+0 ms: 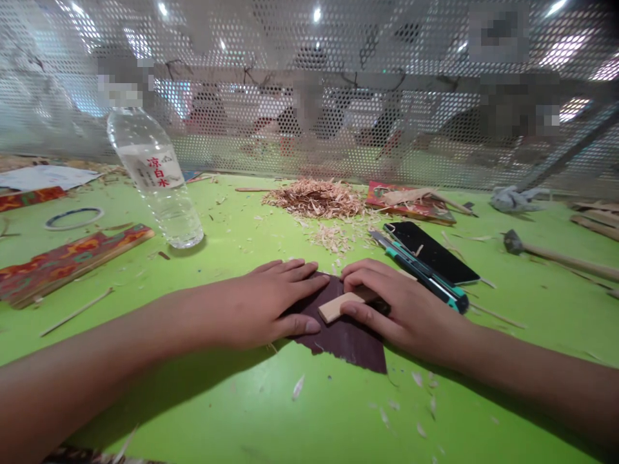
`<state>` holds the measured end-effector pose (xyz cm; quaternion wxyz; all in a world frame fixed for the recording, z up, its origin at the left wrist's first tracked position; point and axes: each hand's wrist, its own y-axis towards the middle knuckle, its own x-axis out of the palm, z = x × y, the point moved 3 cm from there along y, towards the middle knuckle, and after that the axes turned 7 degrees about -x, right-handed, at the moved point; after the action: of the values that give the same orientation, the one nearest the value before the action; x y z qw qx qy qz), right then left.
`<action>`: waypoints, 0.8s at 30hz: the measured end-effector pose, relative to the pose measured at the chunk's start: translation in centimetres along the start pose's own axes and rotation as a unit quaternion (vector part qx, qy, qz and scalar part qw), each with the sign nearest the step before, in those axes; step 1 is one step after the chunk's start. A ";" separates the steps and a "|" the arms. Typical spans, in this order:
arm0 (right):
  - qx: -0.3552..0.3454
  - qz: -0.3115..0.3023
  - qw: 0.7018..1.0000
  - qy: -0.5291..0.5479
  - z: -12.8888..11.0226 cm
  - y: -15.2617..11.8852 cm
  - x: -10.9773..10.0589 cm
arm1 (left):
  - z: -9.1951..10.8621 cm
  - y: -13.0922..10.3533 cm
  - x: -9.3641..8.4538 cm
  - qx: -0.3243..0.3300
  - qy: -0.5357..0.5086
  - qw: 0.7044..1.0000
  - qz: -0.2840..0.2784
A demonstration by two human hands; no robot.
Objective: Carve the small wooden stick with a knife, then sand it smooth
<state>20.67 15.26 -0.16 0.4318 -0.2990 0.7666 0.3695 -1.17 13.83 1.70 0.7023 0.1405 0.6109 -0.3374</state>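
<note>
Head view: my left hand (271, 303) lies flat, palm down, fingers slightly spread, pressing the left part of a dark sandpaper sheet (345, 335) to the green table (251, 406). It grasps nothing. My right hand (401, 309) is closed around a small pale wood piece (338, 305), thumb on the near side, fingers curled over the far side. The wood piece is over the sheet, just right of my left fingertips; its other end is hidden under my right hand. Sheet has a ragged near edge.

Just beyond my right hand: a green-and-black utility knife (420, 270), lying alongside a black phone (432, 251). Farther right, a hammer (561, 252). Pile of wood shavings (322, 198) beyond both hands, toward the perforated screen (309, 116). Water bottle (157, 183) stands beyond my left forearm; left of it, a red patterned board (72, 264) and a ring (74, 218).
</note>
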 end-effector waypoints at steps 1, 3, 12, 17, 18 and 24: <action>0.000 -0.002 1.000 0.000 0.0 0.0 0.0 | 0.0 0.0 0.0 -0.001 0.001 1.000 0.001; 0.001 -0.005 1.000 0.000 0.0 0.0 0.0 | 0.0 0.0 0.0 -0.001 0.003 1.000 -0.001; 0.002 -0.012 1.000 -0.002 -0.2 0.0 0.0 | 0.1 0.0 -0.1 -0.001 0.014 1.000 -0.004; -0.003 -0.013 1.000 0.000 -0.2 0.1 0.0 | 0.0 0.1 0.0 0.000 0.014 1.000 -0.001; -0.003 -0.013 1.000 -0.001 -0.2 0.1 0.0 | 0.0 0.1 0.0 0.000 0.013 1.000 -0.001; -0.002 -0.013 1.000 -0.002 -0.1 0.1 0.1 | 0.1 0.0 -0.1 -0.002 0.010 1.000 -0.003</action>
<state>20.49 15.25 -0.14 0.4376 -0.3090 0.7610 0.3660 -1.07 13.84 1.80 0.6953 0.1409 0.6192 -0.3366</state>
